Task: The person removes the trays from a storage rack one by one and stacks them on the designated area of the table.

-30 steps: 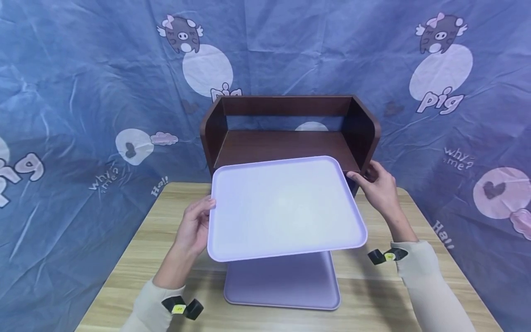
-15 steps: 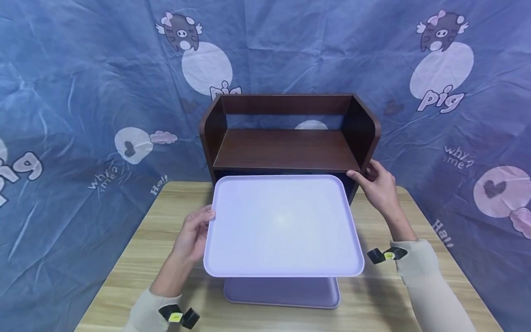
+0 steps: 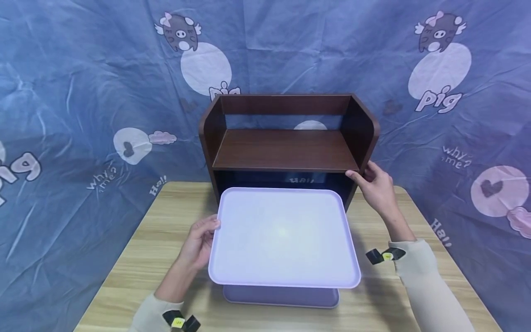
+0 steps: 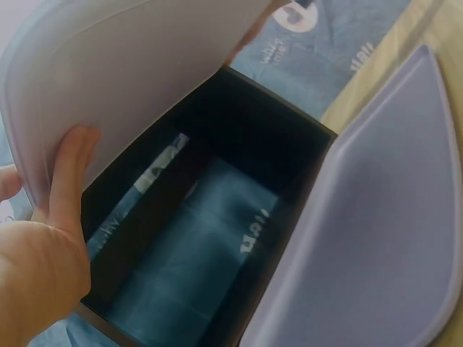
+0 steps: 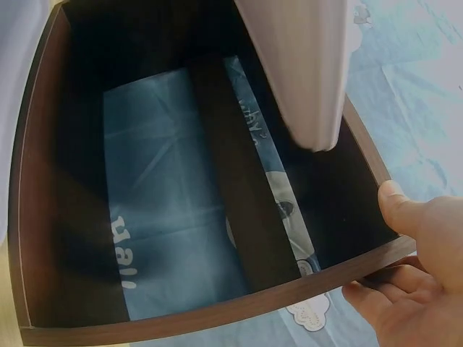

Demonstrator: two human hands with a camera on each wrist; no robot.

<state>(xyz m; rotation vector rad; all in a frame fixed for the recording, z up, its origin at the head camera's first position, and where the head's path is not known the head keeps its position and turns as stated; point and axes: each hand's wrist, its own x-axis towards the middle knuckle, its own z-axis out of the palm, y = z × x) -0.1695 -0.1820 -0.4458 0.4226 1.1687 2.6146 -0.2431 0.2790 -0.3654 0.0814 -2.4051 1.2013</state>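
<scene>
A pale lilac rectangular tray (image 3: 284, 240) is held up in front of the dark brown two-tier shelf (image 3: 286, 150). My left hand (image 3: 202, 242) holds it by its left edge, thumb on the rim and fingers (image 4: 69, 170) spread against the underside. Below it a second lilac tray (image 3: 282, 297) lies on the table, mostly covered by the raised one in the head view. At the shelf's right side, my right hand (image 3: 378, 190) grips the side panel near the middle board. In the right wrist view its thumb (image 5: 396, 206) and fingers straddle the panel's edge (image 5: 362, 271).
The wooden table (image 3: 162, 230) extends to both sides of the shelf. The shelf's lower compartment (image 4: 202, 238) has an open back with a crossbar, and cloth shows through it. A blue cartoon-printed curtain (image 3: 124, 69) hangs close behind and along the sides.
My left hand has lowered the tray and levelled it from a slant, so more of the shelf's lower opening shows. The right hand stays on the shelf's side.
</scene>
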